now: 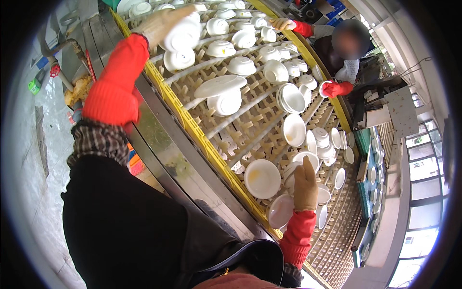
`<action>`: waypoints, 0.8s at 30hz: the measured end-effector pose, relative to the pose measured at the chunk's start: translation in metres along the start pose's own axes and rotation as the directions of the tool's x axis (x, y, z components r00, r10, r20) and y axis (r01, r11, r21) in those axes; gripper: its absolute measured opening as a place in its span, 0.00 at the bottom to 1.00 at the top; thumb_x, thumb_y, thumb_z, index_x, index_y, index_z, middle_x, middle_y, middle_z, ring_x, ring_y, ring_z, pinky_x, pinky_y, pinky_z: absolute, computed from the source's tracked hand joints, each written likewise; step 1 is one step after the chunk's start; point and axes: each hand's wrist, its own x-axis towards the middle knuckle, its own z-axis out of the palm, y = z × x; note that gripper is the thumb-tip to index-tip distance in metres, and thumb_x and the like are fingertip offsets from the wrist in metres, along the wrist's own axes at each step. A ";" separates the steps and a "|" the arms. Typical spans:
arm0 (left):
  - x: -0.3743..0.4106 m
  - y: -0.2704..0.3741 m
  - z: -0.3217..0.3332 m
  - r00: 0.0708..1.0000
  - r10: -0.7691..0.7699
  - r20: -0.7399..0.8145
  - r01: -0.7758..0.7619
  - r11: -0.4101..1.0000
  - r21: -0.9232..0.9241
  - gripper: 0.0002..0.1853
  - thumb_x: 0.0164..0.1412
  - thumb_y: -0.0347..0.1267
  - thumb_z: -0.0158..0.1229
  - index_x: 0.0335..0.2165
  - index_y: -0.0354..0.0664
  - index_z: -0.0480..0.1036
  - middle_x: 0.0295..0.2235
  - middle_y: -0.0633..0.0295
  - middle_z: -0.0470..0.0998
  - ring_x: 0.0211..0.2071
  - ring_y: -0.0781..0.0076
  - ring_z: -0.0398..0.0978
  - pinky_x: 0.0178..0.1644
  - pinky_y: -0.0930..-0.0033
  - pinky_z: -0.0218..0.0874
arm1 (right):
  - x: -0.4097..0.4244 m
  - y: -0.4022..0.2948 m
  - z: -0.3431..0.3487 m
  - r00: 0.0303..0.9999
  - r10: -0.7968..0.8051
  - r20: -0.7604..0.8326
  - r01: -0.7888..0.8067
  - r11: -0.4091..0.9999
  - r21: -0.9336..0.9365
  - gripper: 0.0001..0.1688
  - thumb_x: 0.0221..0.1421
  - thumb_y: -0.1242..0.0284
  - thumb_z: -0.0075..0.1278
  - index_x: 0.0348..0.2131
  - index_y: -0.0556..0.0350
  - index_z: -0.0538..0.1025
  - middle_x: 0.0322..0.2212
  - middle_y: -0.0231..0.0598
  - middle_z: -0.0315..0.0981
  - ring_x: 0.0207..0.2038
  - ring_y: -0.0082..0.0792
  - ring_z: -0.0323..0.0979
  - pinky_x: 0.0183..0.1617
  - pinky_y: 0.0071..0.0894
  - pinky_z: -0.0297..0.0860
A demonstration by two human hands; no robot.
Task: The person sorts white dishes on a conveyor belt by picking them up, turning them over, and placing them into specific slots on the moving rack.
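Note:
My left hand, in a tan work glove below a red sleeve, reaches over the far part of a rack-like conveyor belt. Its fingers stretch along the upper side of a white bowl, both blurred; whether it grips the bowl is unclear. Another white bowl sits just below. My right hand, gloved alike, is among tilted bowls nearer to me. Its fingertips overlap a white bowl, and its thumb is hidden. Left of it lies a larger bowl with a yellow stain, above a tilted bowl.
Yellow guards edge the belt, with a steel ledge on my side. Across it, a co-worker's red-sleeved hand holds a small bowl. An oval plate rests on a bowl. Teal racks with dishes stand right; a pipe valve is left.

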 end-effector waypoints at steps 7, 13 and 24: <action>0.011 -0.027 0.022 0.913 -0.398 -0.086 0.351 0.664 0.660 0.35 0.55 0.53 0.55 0.55 0.41 0.70 0.47 0.48 0.79 0.49 0.54 0.77 0.52 0.54 0.67 | 0.006 0.003 -0.017 0.980 0.160 -0.115 -0.081 0.859 0.506 0.27 0.66 0.63 0.46 0.55 0.65 0.74 0.53 0.45 0.73 0.55 0.34 0.69 0.60 0.31 0.63; 0.000 0.001 0.061 0.993 0.002 -0.118 0.062 0.843 0.534 0.34 0.61 0.50 0.55 0.59 0.41 0.67 0.48 0.45 0.78 0.48 0.47 0.76 0.53 0.51 0.66 | 0.112 -0.040 -0.016 0.844 -0.331 -0.421 0.410 0.906 0.109 0.30 0.51 0.77 0.57 0.55 0.56 0.73 0.48 0.48 0.76 0.50 0.47 0.75 0.54 0.39 0.71; 0.008 0.070 0.091 0.963 0.254 0.086 -0.268 0.898 0.350 0.35 0.58 0.51 0.55 0.57 0.40 0.69 0.40 0.46 0.80 0.39 0.46 0.78 0.46 0.53 0.69 | 0.111 -0.041 0.055 0.997 -0.031 -0.076 0.049 0.966 0.253 0.23 0.56 0.65 0.54 0.47 0.60 0.72 0.32 0.52 0.75 0.41 0.49 0.75 0.42 0.43 0.70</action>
